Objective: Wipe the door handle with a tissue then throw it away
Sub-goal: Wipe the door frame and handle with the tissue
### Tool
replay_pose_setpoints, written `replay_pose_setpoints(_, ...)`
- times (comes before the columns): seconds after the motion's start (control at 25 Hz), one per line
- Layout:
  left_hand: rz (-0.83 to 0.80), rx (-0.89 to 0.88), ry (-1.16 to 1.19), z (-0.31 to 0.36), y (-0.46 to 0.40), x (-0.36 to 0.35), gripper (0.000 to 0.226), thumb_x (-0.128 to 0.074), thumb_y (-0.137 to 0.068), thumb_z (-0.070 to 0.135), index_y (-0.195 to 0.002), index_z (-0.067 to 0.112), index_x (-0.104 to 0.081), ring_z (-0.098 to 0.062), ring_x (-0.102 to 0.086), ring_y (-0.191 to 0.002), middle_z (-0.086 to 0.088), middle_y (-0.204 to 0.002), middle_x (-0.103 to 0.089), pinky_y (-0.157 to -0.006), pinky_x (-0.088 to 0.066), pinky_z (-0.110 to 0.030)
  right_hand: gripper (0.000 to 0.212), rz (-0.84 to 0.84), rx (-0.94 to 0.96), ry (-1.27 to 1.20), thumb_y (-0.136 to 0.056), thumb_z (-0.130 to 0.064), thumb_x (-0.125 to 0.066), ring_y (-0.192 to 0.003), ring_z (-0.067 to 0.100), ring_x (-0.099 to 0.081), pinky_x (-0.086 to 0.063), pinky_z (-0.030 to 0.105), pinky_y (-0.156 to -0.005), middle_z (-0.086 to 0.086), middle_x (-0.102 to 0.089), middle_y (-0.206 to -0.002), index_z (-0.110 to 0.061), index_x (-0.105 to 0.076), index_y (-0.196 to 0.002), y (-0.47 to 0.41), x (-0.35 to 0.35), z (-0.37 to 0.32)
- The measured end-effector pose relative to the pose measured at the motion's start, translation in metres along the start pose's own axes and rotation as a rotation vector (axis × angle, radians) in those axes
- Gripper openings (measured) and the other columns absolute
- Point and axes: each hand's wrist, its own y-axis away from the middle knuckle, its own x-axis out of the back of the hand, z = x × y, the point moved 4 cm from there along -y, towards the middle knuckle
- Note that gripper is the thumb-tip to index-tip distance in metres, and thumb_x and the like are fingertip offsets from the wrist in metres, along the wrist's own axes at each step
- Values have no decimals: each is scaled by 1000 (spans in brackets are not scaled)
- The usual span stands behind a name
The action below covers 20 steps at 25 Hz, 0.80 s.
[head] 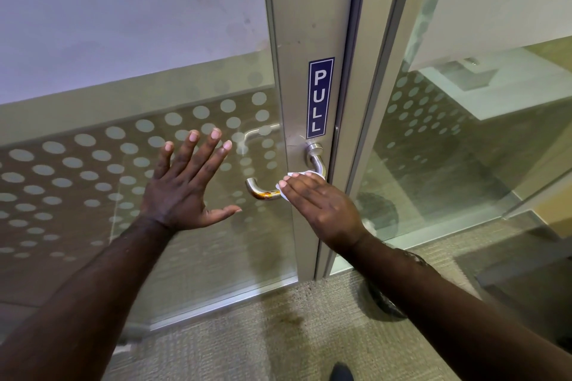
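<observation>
A silver lever door handle [259, 190] juts from the metal door stile, with an orange-brown smear on its lower bar. My right hand [322, 202] presses a white tissue [286, 188] onto the handle's middle, fingers laid flat over it, and most of the tissue is hidden under them. My left hand [185, 184] is spread flat against the glass door panel [93, 179], left of the handle, holding nothing.
A blue PULL sign [320, 98] is stuck on the stile [306, 25] above the handle. The glass carries frosted dots. A fixed glass panel [464, 148] stands to the right. Carpet [278, 334] lies below, with a dark shoe tip [340, 372] at the bottom edge.
</observation>
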Motion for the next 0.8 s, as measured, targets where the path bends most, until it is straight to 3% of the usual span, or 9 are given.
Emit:
replay_pose_setpoints(0.12,3,3,4,0,1,0,111,-38,-78,88,-161,18,-16,-22,3,-156,0,-170,-3,-123,11,-41,32,40,-18,56,-94,2,-52,-116,29,-59,-45,44,-100,17,-64,-122,2,-59,-126,-7,0,-13)
replay_pose_setpoints(0.36,18,8,15,1,0,1,110,-37,-78,89,-161,19,-16,-22,1,-156,1,-170,-3,-124,11,-40,39,61,-45,146,-100,-1,-30,-111,27,-63,-47,41,-99,16,-67,-118,0,-63,-122,-26,-8,-50)
replay_pose_setpoints(0.52,-6,5,48,0,1,0,107,-29,-81,88,-161,20,-9,-21,4,-156,2,-170,4,-124,12,-40,33,63,-107,236,-95,-3,-43,-110,26,-64,-49,39,-97,15,-67,-119,0,-64,-121,-34,-11,-64)
replay_pose_setpoints(0.8,-21,-3,91,0,2,0,103,-21,-84,86,-161,21,-3,-19,9,-156,4,-169,10,-123,14,-40,43,-273,-271,339,-94,-11,-38,-119,28,-57,-43,38,-104,19,-57,-132,1,-51,-134,-52,-21,-78)
